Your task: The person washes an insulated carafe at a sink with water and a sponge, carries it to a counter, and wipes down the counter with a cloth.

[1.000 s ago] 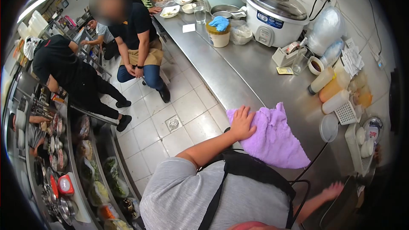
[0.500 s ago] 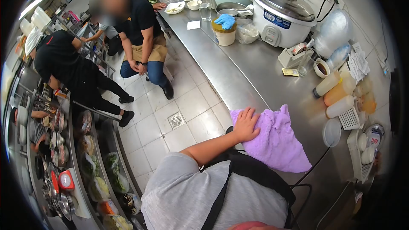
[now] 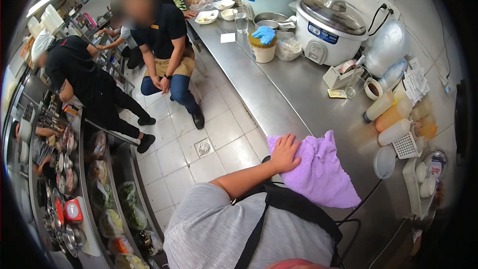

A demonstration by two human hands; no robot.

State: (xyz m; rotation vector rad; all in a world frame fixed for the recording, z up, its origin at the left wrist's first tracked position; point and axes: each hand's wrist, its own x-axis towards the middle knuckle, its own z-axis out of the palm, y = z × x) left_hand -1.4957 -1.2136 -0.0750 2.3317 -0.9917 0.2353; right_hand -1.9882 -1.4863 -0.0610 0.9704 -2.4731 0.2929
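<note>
Palm down, my left hand (image 3: 285,154) rests on the left edge of a purple cloth (image 3: 326,174), its fingers extended and slightly apart. The rumpled cloth lies on the steel counter (image 3: 279,97) close to my body. My right hand is out of view.
Two rice cookers (image 3: 331,32) stand along the wall, with a tub (image 3: 262,50) topped by a blue glove nearby. At the right are sauce bottles (image 3: 393,130), a round lid (image 3: 384,163) and white baskets (image 3: 412,189). Co-workers (image 3: 167,45) are at the left, near food shelves.
My right hand, seen at the lower right one second ago, has left the view. The camera view has shifted slightly. My left hand stays on the cloth.
</note>
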